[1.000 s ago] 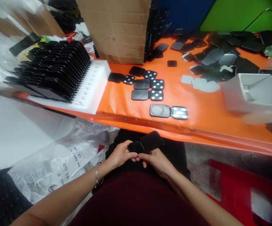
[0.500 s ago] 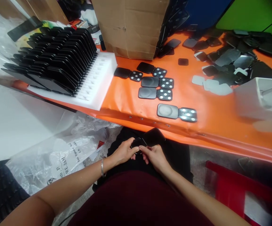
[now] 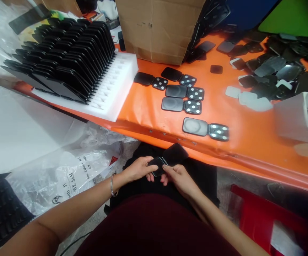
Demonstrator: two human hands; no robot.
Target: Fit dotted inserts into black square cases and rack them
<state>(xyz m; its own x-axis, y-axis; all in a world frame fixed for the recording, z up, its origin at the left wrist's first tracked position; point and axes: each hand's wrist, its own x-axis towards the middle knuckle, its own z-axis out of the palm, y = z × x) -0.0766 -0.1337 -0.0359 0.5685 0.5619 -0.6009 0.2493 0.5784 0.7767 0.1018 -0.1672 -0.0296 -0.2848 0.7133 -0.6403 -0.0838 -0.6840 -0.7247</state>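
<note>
Over my lap I hold a black folding case (image 3: 175, 153) of two hinged rounded panels, opened out. My left hand (image 3: 140, 168) grips the nearer panel at its left side, thumb on top and fingers beneath. On that panel's right side, near the hinge, my right hand (image 3: 177, 175) pinches with thumb and fingers. The farther panel tilts up toward the table edge. Beyond it, on the orange table (image 3: 148, 106), lies a similar opened case (image 3: 195, 127) whose smaller panel (image 3: 219, 132) carries white dots. Several more like it lie farther back.
A white foam rack (image 3: 113, 96) at left holds rows of upright black panels (image 3: 71, 60). Behind stands a cardboard box (image 3: 159, 32). Loose dark and pale plates (image 3: 268, 71) pile at right, near a white box (image 3: 297, 113). A red stool (image 3: 257, 213) stands at lower right.
My left thumb has drawn back toward the left edge, so more of the nearer panel shows. My right thumb has shifted slightly right. The camera view has moved a little.
</note>
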